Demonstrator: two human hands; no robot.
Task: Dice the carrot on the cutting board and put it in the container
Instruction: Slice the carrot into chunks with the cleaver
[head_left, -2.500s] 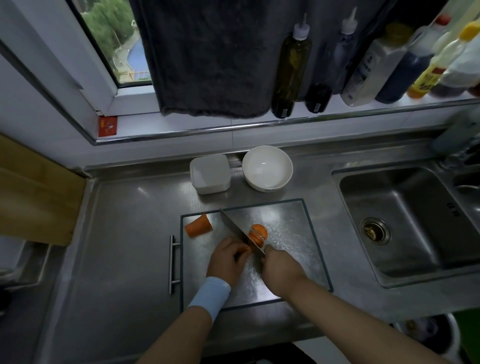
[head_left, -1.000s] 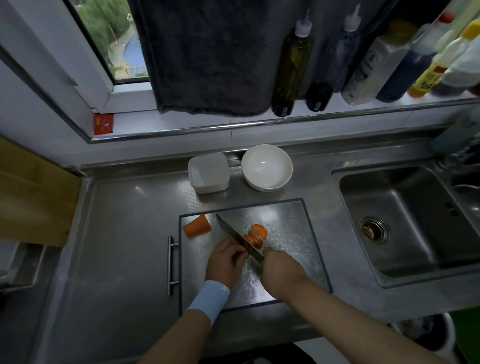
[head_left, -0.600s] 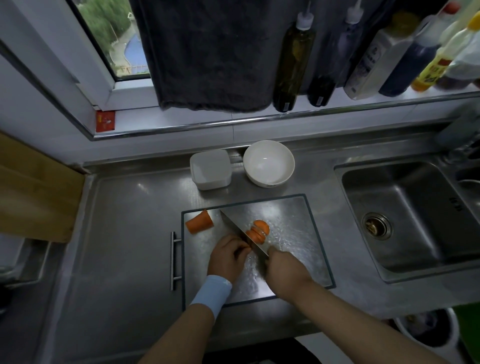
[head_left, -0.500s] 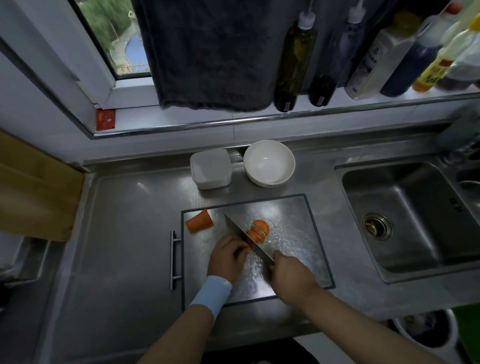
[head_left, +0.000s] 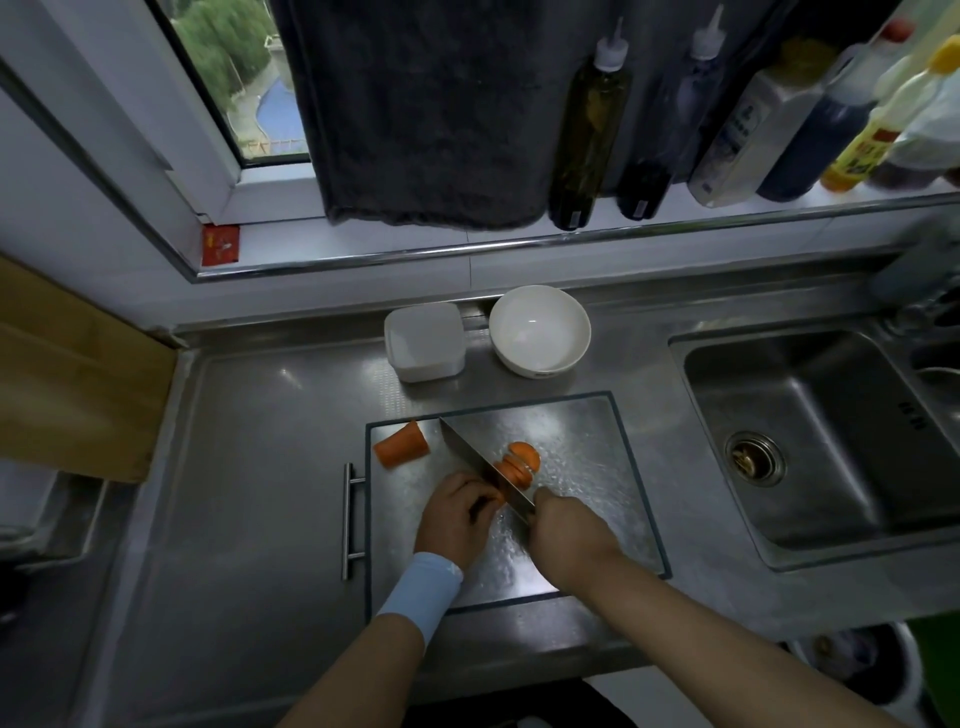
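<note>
mid-slicing step; right hand (head_left: 566, 535) is clenched round the knife (head_left: 483, 470) handle, blade lying diagonally over the cutting board (head_left: 587, 431) centre; left hand (head_left: 454, 525), fingers curled, pins the carrot piece (head_left: 517, 467) at the board's middle, w/ cut rounds leaning on the blade's far side; a second carrot chunk (head_left: 401, 451) waits at the board's far-left corner; the container (head_left: 423, 343) sits just beyond the board's far edge. judgement: tuck fingertips back, knuckles guiding the blade; even cuts, then stack & cross-cut into dice; steel board looks slick, so press firm.
</note>
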